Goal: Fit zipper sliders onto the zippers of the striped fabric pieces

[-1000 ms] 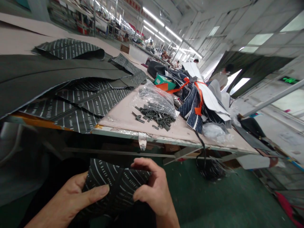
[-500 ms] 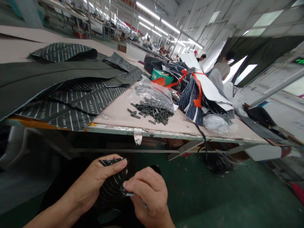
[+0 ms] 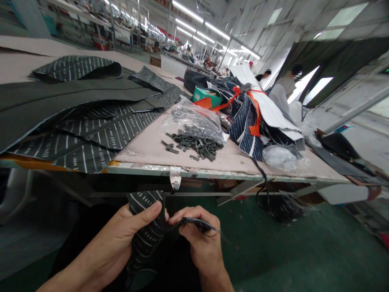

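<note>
Above my lap, in front of the table's edge, my left hand (image 3: 120,233) is closed on a dark strip of printed fabric (image 3: 148,239) with white lettering and stripes. The thumb presses flat on its printed face, and the lower end hangs down into shadow. To the right, my right hand (image 3: 203,239) pinches a narrow dark strip (image 3: 199,223) with a pale edge between thumb and fingers. It reaches toward the fabric's right edge; whether the two are one piece, I cannot tell.
On the table (image 3: 146,156) a clear plastic bag (image 3: 194,117) spills small dark pieces (image 3: 199,146). Large dark printed panels (image 3: 91,125) lie left. A green box (image 3: 206,96) and a bundle of navy printed pieces (image 3: 246,125) with orange ties are behind. A person (image 3: 285,85) is at far right.
My right hand has moved up and turned, lifting the narrow dark strip into clearer view. More of the printed fabric now shows above my left thumb.
</note>
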{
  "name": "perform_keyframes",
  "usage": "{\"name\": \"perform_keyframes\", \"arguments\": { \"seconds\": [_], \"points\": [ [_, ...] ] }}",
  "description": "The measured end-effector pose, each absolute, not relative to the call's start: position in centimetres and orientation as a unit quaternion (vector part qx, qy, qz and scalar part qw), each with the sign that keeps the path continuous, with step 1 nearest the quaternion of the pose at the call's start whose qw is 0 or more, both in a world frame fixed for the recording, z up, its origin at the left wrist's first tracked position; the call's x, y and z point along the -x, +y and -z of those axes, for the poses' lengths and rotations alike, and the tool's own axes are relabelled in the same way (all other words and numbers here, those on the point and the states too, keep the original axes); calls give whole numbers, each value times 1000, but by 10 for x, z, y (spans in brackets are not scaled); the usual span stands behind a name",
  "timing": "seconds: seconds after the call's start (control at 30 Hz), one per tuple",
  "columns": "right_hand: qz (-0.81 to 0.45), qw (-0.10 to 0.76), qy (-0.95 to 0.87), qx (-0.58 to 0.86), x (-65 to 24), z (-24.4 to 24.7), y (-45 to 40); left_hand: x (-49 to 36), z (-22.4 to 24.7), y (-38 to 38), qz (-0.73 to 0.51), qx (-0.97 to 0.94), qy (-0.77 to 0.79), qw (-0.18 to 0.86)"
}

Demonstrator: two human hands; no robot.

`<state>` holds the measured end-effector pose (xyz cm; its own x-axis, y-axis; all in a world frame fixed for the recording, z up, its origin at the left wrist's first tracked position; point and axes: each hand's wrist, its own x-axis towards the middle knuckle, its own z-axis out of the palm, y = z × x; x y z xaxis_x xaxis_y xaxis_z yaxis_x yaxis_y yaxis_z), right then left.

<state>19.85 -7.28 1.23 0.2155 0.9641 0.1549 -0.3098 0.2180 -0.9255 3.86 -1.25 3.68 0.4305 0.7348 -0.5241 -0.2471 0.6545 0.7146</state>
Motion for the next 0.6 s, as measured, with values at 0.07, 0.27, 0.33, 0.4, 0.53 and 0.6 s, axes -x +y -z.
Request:
{"name": "perform_keyframes", "arguments": {
  "seconds": [0.07, 0.27, 0.33, 0.4, 0.53, 0.6],
  "points": [
    [-511, 675, -359, 393, -196, -15, -68, -41, -42, -9, -310, -277, 408, 813],
    [-553, 667, -248, 432, -193, -17, -49, -43, -44, 0, -343, -306, 416, 785],
    [-555, 656, -238, 452, -192, -17, -46, -43, -43, 3, -332, -323, 415, 783],
    [-557, 650, -232, 461, -190, -18, -45, -44, -44, 4, -315, -334, 410, 788],
    [-568, 648, -224, 455, -188, -22, -42, -47, -48, 6, -310, -325, 402, 798],
    [-570, 648, -222, 453, -188, -23, -40, -49, -50, 6, -304, -327, 395, 803]
  ]
}}
